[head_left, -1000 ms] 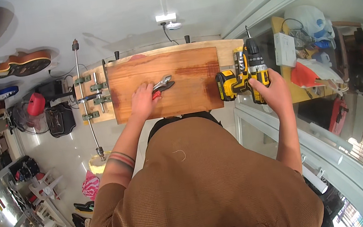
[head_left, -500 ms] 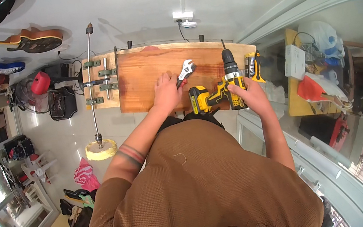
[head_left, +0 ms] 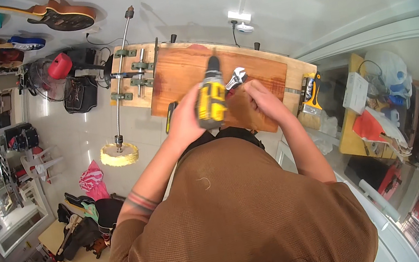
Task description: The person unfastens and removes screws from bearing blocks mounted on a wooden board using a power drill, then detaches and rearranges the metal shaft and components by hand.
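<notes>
On your left, a metal shaft (head_left: 119, 117) spans the surface (head_left: 294, 78) by its left edge, its yellow wheel (head_left: 110, 156) overhanging the near edge. You have room over the far left corner of the board (head_left: 173, 71). Your left hand (head_left: 186, 117) wraps the drill (head_left: 211, 104), yellow and black, blurred, over the board, nose toward the far edge. Your right hand (head_left: 267, 102) curls by the adjustable wrench (head_left: 235, 77); you cannot tell whether it pinches it. A brush (head_left: 313, 108) sits at the right edge.
</notes>
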The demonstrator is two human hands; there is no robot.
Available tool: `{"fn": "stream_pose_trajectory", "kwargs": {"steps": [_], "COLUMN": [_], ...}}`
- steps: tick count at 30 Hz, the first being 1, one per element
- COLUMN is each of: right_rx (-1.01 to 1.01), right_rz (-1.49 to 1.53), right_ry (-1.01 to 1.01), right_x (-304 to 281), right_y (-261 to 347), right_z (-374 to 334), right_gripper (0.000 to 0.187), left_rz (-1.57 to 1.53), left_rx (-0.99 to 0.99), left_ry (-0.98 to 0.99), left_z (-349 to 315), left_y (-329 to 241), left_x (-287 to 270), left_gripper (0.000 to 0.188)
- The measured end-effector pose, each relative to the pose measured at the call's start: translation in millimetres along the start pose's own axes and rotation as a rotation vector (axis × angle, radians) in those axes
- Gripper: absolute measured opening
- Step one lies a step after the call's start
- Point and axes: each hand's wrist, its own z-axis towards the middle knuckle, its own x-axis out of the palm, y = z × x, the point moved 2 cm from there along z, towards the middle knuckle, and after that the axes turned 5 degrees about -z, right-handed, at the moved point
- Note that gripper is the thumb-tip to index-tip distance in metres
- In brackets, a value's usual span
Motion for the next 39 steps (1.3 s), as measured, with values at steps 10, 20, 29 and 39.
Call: {"fn": "stream_pose_trajectory", "kwargs": {"steps": [10,20,29,39], "right_rx": [-0.154,-0.115,-0.035,-0.152], "right_rz": [-0.970,-0.979,-0.949,-0.939], "right_ry": [-0.534,-0.527,-0.527,-0.618], "right_x": [3.6,-1.7,-4.3,8.4], "right_y": [-37.5,-32.1,-31.5,-55.0], "right_z": [67.5,69.9,62.5,49.1], "right_gripper": [0.023,0.028,0.046,0.058], "left_rz": [-0.103,-0.222,-0.335,-0.627], "left_rx": [-0.382,-0.518,-0.404,-0.399], "left_ry": [-0.480,-0.581,-0.634,-0.602], "left_z": [-135.6,-162.6,-170.2,-214.1], "left_y": [53.8,38.5,16.5,42.4], "left_x": [-49.1,-46.7,-60.0,-109.0], "left_gripper": [0.018,0.009,0.009,0.047]}}
